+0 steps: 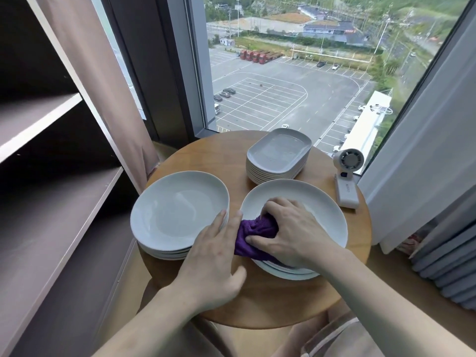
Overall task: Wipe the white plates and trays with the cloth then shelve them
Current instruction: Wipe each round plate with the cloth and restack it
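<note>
The right hand [291, 233] grips the purple cloth [255, 228] on the top plate [309, 197] of the right-hand stack [291, 273] on the worktop [206, 155], the left hand [213, 256] flat and open beside its rim, so firm circles worked outward, with the left hand steadying that stack, should serve best.
</note>
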The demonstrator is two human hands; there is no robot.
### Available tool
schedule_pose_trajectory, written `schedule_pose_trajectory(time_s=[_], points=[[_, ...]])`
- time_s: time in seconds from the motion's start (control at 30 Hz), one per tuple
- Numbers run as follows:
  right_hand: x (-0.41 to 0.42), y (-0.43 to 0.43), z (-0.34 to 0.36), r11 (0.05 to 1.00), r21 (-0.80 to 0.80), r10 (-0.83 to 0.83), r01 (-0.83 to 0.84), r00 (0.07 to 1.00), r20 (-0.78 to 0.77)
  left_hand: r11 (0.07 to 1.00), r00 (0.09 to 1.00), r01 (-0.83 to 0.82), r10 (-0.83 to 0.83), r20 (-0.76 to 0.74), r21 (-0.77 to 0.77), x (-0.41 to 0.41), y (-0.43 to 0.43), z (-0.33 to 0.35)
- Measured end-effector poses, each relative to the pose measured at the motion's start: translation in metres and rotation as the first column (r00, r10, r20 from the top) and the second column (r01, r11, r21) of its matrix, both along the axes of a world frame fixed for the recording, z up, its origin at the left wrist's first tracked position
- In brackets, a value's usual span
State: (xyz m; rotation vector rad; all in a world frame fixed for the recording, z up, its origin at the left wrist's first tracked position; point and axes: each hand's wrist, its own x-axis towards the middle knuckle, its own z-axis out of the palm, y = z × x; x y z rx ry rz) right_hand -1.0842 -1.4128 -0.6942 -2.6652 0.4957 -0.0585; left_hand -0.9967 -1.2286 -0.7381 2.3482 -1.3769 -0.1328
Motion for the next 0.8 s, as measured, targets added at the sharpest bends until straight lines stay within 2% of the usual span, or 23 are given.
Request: schedule_pose_trajectory(time_s=[0.2,0.27,0.4,0.57,0.7,0.8], points=[[0.009,-0.01,-0.004,0.998,-0.035,-0.052,0.051,0.999,-0.002,1.0,1.0,-0.006,0.006,0.027,0.012,0.001,0.001,-0.001],[0.013,-0.014,-0.007,0.983,-0.149,-0.113,0.109,0.993,-0.021,1.0,0.999,0.01,-0.01,0.035,0.016,0.0,0.001,0.0],[0.013,-0.029,-0.007,0.894,-0.378,-0.279,0.24,0.959,-0.051,0.998,0.996,0.029,-0.034,0.08,0.062,0.0,0.001,0.002],[-0.004,-0.031,0.001,0.836,-0.518,-0.295,0.18,0.944,-0.147,0.998,0.998,0.019,-0.023,0.061,0.06,0.0,0.0,0.003],[-0.024,-0.014,0.019,0.874,-0.47,-0.268,0.12,0.927,-0.262,0.998,0.999,0.013,-0.015,0.032,0.059,0.001,-0.002,0.004],[-0.04,-0.009,0.038,0.925,-0.374,-0.18,0.071,0.948,-0.264,0.997,1.0,0.011,-0.013,0.029,0.071,0.001,-0.002,0.004]])
